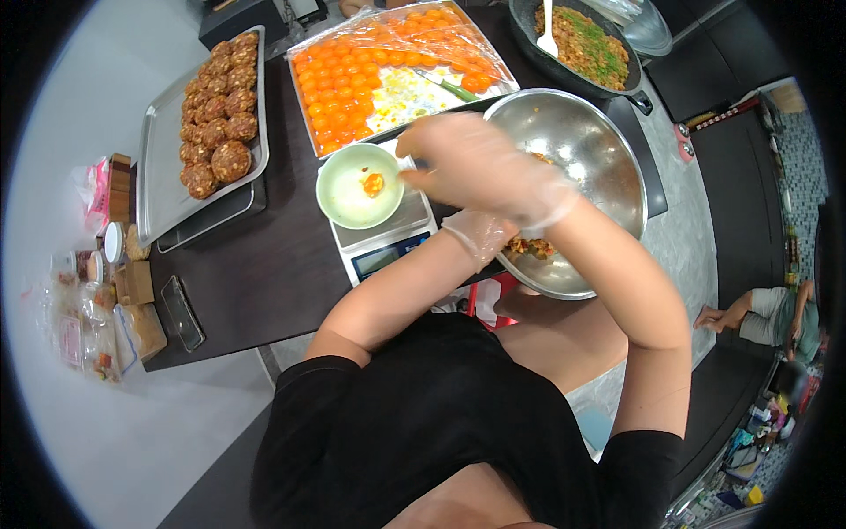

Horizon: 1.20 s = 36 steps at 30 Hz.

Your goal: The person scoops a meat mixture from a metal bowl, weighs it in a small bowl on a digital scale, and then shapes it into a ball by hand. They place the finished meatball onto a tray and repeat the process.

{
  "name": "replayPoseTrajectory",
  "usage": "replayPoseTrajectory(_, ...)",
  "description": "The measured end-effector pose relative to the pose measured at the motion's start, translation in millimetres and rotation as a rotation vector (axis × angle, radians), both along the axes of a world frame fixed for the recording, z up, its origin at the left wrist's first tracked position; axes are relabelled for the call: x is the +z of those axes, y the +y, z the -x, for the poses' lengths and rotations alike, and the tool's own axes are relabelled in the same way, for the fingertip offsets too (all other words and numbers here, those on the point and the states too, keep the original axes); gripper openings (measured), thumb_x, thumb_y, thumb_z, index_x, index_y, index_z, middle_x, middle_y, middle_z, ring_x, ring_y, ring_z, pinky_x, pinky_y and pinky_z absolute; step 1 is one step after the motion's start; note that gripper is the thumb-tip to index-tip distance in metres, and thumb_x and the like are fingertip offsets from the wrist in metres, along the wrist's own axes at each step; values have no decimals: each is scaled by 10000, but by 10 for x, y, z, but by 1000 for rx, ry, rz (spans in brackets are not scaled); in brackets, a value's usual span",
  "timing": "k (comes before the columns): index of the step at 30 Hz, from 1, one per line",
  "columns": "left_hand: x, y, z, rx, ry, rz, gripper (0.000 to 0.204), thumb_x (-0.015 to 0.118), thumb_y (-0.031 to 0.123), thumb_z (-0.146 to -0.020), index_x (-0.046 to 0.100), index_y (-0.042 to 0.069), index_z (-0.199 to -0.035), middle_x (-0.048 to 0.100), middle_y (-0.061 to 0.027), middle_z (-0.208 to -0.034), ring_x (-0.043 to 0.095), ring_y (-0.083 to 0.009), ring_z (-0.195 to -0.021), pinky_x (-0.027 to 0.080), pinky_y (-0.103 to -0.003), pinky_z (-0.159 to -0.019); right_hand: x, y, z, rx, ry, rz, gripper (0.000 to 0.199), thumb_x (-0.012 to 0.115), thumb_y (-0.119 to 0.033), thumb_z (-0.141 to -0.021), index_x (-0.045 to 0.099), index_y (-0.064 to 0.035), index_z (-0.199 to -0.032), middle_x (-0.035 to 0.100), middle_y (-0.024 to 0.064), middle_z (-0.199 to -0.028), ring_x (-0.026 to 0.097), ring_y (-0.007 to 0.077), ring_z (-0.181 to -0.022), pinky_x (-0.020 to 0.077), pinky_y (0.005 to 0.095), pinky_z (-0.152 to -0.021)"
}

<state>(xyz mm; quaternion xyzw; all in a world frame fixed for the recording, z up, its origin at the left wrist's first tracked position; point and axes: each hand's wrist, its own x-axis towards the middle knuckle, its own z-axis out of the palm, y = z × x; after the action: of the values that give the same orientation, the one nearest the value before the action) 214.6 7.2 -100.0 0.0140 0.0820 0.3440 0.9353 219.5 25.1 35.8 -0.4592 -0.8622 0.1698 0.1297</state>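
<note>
Head view: with twelve toward the top, the light green bowl lies between eight and nine o'clock from the right hand, just beside its fingertips, and this is the nearer hand. The bowl is round, so no long axis shows; it sits on the kitchen scale. The right hand is gloved, its fingers bent toward the bowl, but blur leaves me unable to tell whether they are closed on anything. The left hand reaches beneath the right wrist toward the steel bowl; its fingers are hidden, so their state cannot be told. Counted: one green bowl holding one orange yolk, one scale, and one steel bowl at about four o'clock from the right hand, with chopped filling inside. At eleven is one tray of yolks, too many to count; at ten from the green bowl, one grey tray of roughly twenty meatballs, overlapping. One pan with one white spatula stands at twelve from the steel bowl on the worktop.
</note>
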Motion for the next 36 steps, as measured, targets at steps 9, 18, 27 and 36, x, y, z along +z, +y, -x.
replayPoseTrajectory(9, -140, -42, -121, -106, 148, 213, 246, 506, 282, -971, 570, 76, -1089, 649, -121, -908, 645, -217, -718, 538, -348, -631, -400, 383, 1101, 360, -614, 95, 163, 673, -81, -731, 727, -30, -876, 704, 170, -881, 691, 315, -861, 546, 396, -759)
replayPoseTrajectory(18, -279, -133, -226, 296, 233, -524, 236, 547, 276, -960, 568, 93, -1107, 621, -87, -1048, 593, -197, -964, 484, -323, -834, -325, 458, 929, 110, -228, 476, 255, 712, -133, -662, 688, -17, -888, 693, 164, -868, 672, 291, -849, 525, 346, -753)
replayPoseTrajectory(27, 190, -110, 32, 126, 141, 5, 242, 554, 165, -951, 531, 66, -1171, 614, -98, -1104, 606, -223, -1007, 501, -410, -890, 627, 132, -517, -292, 464, 559, 264, 707, -197, -805, 658, -31, -1006, 661, 35, -904, 597, 106, -845, 468, 256, -767)
replayPoseTrajectory(36, 642, 138, 280, 80, 63, -38, 301, 474, 243, -1011, 521, 47, -1234, 591, -112, -1190, 589, -236, -1101, 487, -437, -970, 142, -304, -1207, -463, 973, 355, 179, 701, -77, -811, 655, -23, -975, 650, 37, -968, 602, 116, -948, 477, 268, -860)
